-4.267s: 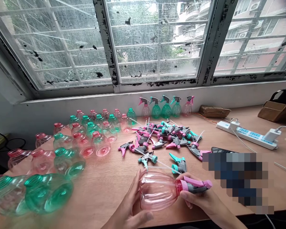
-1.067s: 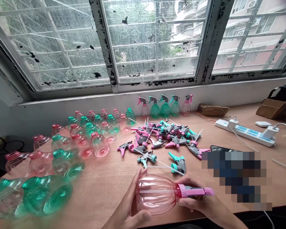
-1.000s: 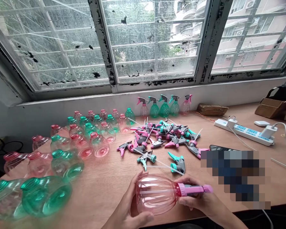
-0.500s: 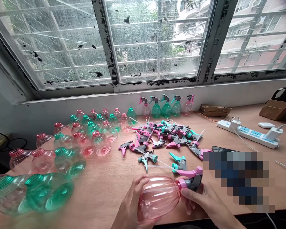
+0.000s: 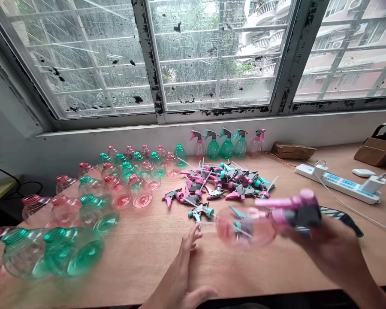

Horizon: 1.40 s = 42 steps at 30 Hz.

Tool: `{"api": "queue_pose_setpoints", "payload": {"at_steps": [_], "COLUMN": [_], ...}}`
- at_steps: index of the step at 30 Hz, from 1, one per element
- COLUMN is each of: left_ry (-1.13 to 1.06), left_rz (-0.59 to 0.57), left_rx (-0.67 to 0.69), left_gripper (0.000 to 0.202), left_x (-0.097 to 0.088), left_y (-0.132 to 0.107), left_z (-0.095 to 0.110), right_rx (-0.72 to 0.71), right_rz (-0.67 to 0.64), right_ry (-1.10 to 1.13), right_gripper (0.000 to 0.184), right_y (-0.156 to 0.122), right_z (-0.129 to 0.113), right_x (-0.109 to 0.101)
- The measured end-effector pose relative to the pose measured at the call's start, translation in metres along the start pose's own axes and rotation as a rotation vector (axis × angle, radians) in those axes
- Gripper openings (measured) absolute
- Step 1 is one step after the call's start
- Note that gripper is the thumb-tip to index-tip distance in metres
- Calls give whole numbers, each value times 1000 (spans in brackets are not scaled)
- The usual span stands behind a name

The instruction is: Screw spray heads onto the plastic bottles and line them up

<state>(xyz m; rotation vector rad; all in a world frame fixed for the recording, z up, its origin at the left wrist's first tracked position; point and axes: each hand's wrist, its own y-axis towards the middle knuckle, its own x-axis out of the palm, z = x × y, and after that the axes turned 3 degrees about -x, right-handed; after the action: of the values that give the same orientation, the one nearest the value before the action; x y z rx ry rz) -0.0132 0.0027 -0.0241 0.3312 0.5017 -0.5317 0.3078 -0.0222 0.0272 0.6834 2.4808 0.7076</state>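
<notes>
My right hand (image 5: 333, 253) grips a pink spray bottle (image 5: 247, 223) by its grey and pink trigger head (image 5: 297, 209) and holds it above the wooden table (image 5: 154, 253), blurred by motion. My left hand (image 5: 185, 274) is open, fingers stretched out, just above the table at the front, holding nothing. A heap of loose pink and teal trigger heads (image 5: 221, 182) with thin tubes lies behind the bottle. Several finished spray bottles (image 5: 227, 143) stand upright in a row against the wall under the window.
Many empty pink and green bottles (image 5: 109, 193) cover the table's left half, some lying on their sides. A white power strip (image 5: 337, 183) with plugs lies at the right, a dark phone (image 5: 344, 219) beside my right hand, cardboard boxes (image 5: 375, 151) at the far right.
My left hand has let go of the pink bottle and opened. My right hand has lifted the bottle by its trigger head and swung it up and to the right.
</notes>
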Motion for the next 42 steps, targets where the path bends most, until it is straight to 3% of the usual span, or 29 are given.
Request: {"api": "queue_pose_setpoints", "payload": {"at_steps": [2,4,8,12,17,21,26,32,42], "left_ry": [-74,-113,-134,-137,-182,-229,-310,-305,-328], "left_rz": [-18,-36,-79,-101,-199,-183,-135,-176,-129], "left_rx": [-26,-39,-32,-31,48,59,57,119,82], "left_gripper": [92,86,86,83,87,85,66,65,58], "left_x": [-3,-5,-8,-9,-7,-7,-10,-8,-2], "left_y": [1,1,0,1,8,9,8,12,7], "left_z": [3,5,6,-2,-28,-27,-14,-21,-14], "right_rx": [-162,-239,-271,-243,-211,-199,-153,-70,24], "right_rz": [57,2,-140,-214,-356,-438,-480,-520,-495], "right_ry": [-108,-90,-164,-372,-527,-559,-534,-427,-278], "right_gripper": [37,38,41,32,22,24,25,25,26], "right_y": [50,107,202,249,266,271,281,293,303], "right_z": [-1,-1,11,38,67,80,92,104,102], "right_x": [-3,7,57,114,165,191,207,222,260]}}
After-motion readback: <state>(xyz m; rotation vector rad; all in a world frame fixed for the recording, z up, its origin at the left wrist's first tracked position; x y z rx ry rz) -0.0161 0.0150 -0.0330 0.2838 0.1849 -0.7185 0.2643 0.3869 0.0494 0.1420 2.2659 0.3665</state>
